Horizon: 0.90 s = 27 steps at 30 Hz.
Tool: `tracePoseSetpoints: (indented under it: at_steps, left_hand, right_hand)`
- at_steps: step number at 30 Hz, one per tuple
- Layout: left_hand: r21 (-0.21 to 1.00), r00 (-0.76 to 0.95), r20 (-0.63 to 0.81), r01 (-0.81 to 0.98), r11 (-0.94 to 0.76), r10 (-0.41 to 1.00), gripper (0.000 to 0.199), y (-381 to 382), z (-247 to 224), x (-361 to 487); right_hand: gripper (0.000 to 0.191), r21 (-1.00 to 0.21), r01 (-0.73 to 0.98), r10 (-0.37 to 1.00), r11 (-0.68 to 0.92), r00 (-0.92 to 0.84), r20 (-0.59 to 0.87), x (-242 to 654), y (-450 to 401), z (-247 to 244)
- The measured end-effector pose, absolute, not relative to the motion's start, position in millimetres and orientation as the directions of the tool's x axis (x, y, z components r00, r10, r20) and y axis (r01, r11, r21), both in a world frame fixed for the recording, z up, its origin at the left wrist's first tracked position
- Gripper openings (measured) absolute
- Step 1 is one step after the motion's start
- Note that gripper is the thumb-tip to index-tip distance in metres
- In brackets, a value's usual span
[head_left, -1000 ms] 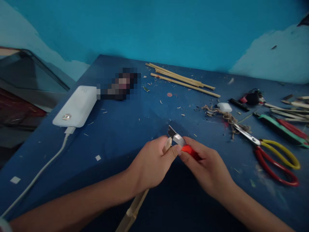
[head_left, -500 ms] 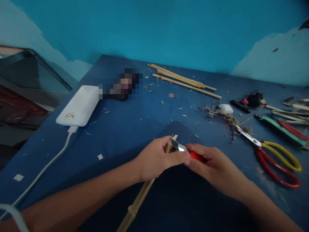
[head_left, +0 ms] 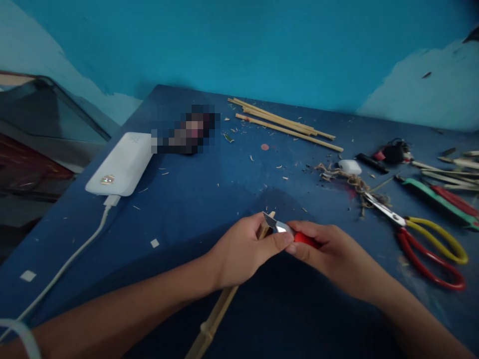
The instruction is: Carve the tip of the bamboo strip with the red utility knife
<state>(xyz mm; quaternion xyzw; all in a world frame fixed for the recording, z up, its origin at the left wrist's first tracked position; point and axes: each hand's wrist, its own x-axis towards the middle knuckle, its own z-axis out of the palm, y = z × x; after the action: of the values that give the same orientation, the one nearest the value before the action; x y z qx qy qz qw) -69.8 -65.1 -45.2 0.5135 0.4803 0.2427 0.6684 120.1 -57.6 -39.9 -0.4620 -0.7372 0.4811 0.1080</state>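
My left hand [head_left: 239,247] is closed around a pale bamboo stick [head_left: 213,319], near its upper end. The stick slants from the bottom of the view up through my fist, and its tip pokes out above. My right hand [head_left: 325,249] grips a small knife [head_left: 305,240] by its red handle. The knife's short metal blade lies across the stick's upper end and points left. My left thumb rests against the knife where blade and handle meet. My palms hide part of the stick and of the handle.
Several bamboo sticks [head_left: 284,124] lie at the back of the blue table [head_left: 179,214]. Scissors [head_left: 396,217] with yellow and red handles, twine [head_left: 355,184], a green tool [head_left: 436,199] and a white case [head_left: 350,167] are on the right. A white power bank [head_left: 121,164] with a cable sits left.
The bamboo stick and my left hand have shifted very slightly downward. The blade stays against the stick's upper end, and both hands keep their grip.
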Motion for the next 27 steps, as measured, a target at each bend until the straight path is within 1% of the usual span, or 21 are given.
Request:
tracePoseSetpoints:
  at_steps: [7, 11, 15, 20, 27]
  left_hand:
    - [0.915, 0.371, -0.399, 0.224, 0.337, 0.838, 0.023, -68.0, -44.0, -66.5]
    - [0.911, 0.317, -0.391, 0.268, 0.314, 0.864, 0.024, -69.3, -44.5, -65.4]
    - [0.914, 0.289, -0.373, 0.276, 0.297, 0.881, 0.027, -72.4, -47.7, -65.1]
    - [0.912, 0.271, -0.376, 0.277, 0.303, 0.886, 0.03, -75.4, -51.1, -65.1]
    - [0.905, 0.272, -0.382, 0.305, 0.298, 0.883, 0.034, -74.3, -52.8, -66.2]
  right_hand:
    - [0.023, -0.737, 0.648, 0.827, 0.195, -0.512, -0.232, 116.4, -58.2, -43.8]
    - [0.018, -0.722, 0.654, 0.834, 0.226, -0.513, -0.202, 115.7, -59.8, -45.0]
    - [0.014, -0.704, 0.664, 0.849, 0.254, -0.501, -0.166, 113.9, -61.4, -45.8]
    - [0.018, -0.707, 0.663, 0.852, 0.245, -0.495, -0.17, 109.4, -63.0, -40.7]
    - [0.016, -0.716, 0.654, 0.854, 0.245, -0.495, -0.16, 107.4, -61.4, -38.1]
